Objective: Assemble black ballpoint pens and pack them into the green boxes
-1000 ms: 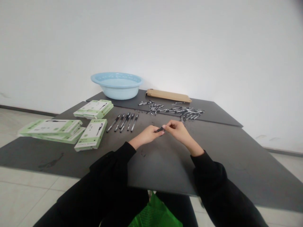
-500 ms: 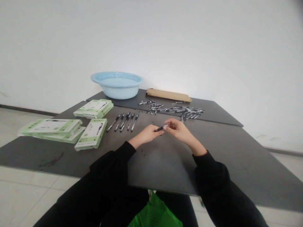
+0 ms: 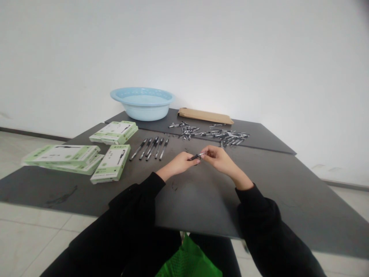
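Slim pen [image 3: 195, 157] held over the worktop [image 3: 273, 188]
Its black section is pinched by fingers [image 3: 192, 162] of the left hand [image 3: 179, 163], its pale, shiny end by those of the right hand [image 3: 218, 158].

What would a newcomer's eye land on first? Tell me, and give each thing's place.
The light-blue plastic basin would probably catch the eye first, at the back left of the dark table. Next come the left hand and right hand, holding a dark pen piece between them near the middle. Green-and-white pen boxes lie at the left, and loose pen parts are heaped beyond the right hand.
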`<action>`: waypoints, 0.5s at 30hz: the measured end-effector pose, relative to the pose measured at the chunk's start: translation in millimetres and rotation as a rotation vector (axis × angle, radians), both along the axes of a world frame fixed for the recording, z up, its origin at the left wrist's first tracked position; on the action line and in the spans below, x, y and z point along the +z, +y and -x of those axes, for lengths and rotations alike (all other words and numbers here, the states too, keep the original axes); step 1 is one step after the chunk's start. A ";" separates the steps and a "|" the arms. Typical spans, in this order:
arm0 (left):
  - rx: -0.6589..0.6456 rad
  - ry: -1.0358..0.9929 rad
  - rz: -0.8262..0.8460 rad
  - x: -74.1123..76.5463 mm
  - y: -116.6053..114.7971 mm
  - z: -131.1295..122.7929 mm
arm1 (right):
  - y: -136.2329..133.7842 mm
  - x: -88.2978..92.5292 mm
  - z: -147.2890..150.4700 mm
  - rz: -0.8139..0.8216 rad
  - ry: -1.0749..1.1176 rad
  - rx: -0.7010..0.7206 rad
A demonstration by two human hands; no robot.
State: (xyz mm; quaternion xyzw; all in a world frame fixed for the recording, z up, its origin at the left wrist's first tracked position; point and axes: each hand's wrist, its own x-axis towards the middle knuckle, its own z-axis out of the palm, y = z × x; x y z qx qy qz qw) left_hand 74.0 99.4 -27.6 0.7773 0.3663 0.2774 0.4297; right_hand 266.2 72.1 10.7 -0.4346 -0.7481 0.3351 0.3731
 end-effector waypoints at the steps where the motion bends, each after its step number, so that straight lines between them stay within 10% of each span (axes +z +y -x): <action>1: -0.001 0.005 0.001 -0.4 0.2 0.1 | 0.5 -0.3 -0.3 0.004 0.000 0.001; 15: -0.012 0.030 -0.008 0.0 -0.8 0.8 | -1.2 1.3 3.0 -0.028 -0.096 -0.055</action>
